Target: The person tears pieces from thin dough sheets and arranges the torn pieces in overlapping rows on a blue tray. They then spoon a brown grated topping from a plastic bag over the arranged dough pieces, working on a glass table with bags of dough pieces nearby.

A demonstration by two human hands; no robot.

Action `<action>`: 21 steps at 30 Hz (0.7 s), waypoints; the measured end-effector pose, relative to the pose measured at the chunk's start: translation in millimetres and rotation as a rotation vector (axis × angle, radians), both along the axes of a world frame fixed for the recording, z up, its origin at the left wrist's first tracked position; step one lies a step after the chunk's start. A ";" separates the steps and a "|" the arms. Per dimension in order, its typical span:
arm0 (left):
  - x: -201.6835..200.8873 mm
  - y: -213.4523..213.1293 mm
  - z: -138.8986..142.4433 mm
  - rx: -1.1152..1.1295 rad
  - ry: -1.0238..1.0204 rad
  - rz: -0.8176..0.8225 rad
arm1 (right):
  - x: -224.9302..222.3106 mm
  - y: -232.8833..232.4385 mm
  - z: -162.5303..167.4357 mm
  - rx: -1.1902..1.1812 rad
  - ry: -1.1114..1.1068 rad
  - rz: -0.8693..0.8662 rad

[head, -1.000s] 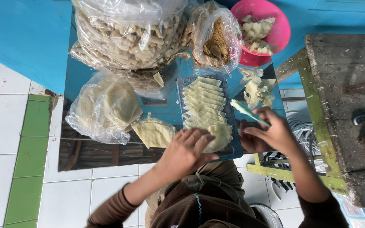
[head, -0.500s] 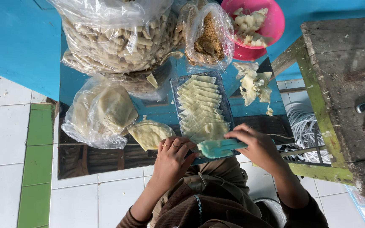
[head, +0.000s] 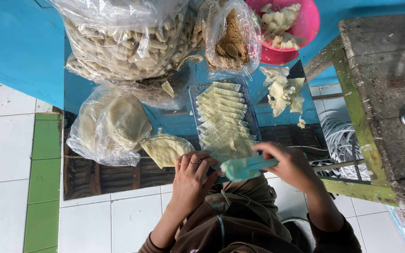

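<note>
Grip: my right hand clamps the pale green tool; my left hand, fingers loosely curled, empty.
Tool position: at near end of clear tray.
Tray contents: folded wrappers.

pale green tool, pink bowl, blue tabletop

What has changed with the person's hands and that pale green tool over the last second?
The right hand has drawn back from the far right edge of the tray to its near end, and the pale green tool it holds now lies level, pointing at the left hand. The left hand slipped slightly nearer the body and now meets the tool's end. The folded wrappers, bags and pink bowl stayed put.
</note>
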State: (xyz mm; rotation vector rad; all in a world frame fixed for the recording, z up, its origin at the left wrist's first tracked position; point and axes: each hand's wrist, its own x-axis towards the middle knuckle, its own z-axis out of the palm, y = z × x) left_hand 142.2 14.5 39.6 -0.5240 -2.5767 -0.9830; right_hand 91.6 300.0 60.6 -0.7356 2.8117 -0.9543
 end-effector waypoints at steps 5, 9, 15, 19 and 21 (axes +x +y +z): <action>5.8 4.3 2.8 0.065 0.100 -0.069 | -25.0 16.3 28.6 -0.041 0.045 0.010; 10.6 16.4 4.9 0.006 0.141 -0.237 | -39.8 9.9 39.4 0.076 0.305 0.018; 1.7 25.6 -1.7 0.004 0.080 -0.255 | -51.5 -3.8 35.2 0.112 0.396 0.090; -0.3 23.6 -6.6 0.013 0.039 -0.252 | -56.2 -9.6 29.0 0.182 0.504 0.089; 1.1 23.8 -7.5 0.013 0.028 -0.255 | -57.5 -11.1 28.6 0.227 0.506 0.088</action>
